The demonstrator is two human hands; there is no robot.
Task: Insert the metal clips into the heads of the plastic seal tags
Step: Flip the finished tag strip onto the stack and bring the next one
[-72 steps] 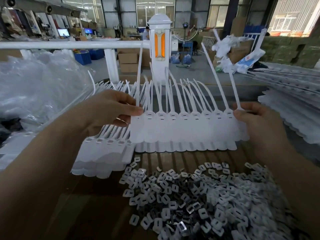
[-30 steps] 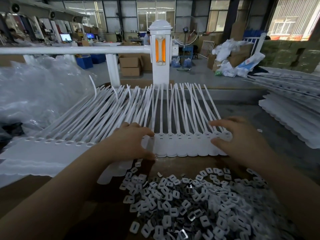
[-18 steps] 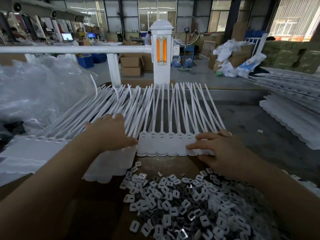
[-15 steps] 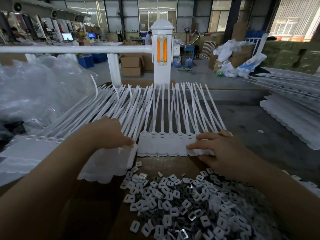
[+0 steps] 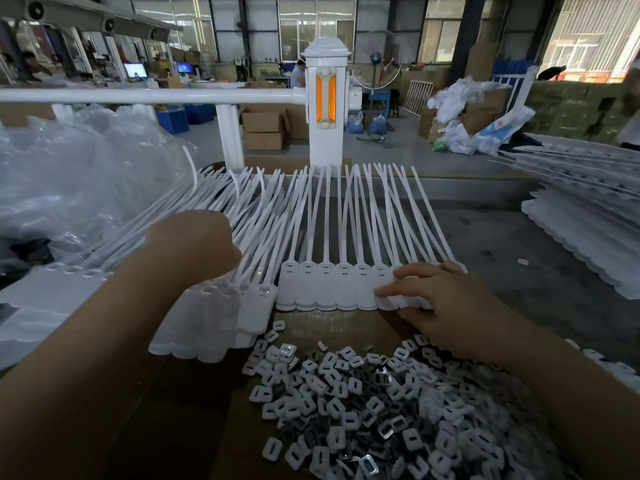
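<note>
Your right hand (image 5: 446,306) is lying flat w/ fingers straight, pressing down on the right end of the joined strip of white seal tags (image 5: 327,289) that sits flat on the brown cardboard surface (image 5: 173,427), right in front of you. That strip's heads all face you in a neat row, straps fanning away toward the white post w/ the orange reflector (image 5: 325,98). Your left hand (image 5: 194,244) is on the bigger stack of tags (image 5: 221,323) to the left, which overlaps the strip's left edge; the hand is seen from the back and its fingers are tucked out of sight, so can't tell if it's gripping or just resting there. The clips (image 5: 374,410) are in a big loose pile nearer to you, btw, just below the strip and spreading to the right under your right forearm; mostly white-looking pieces w/ some shiny metal ones mixed in. Neither hand is touching the pile. More tag sheets (image 5: 581,244) are stacked well off to the right on the grey table, and there's a heap of clear plastic bags (image 5: 79,181) on the left.
</note>
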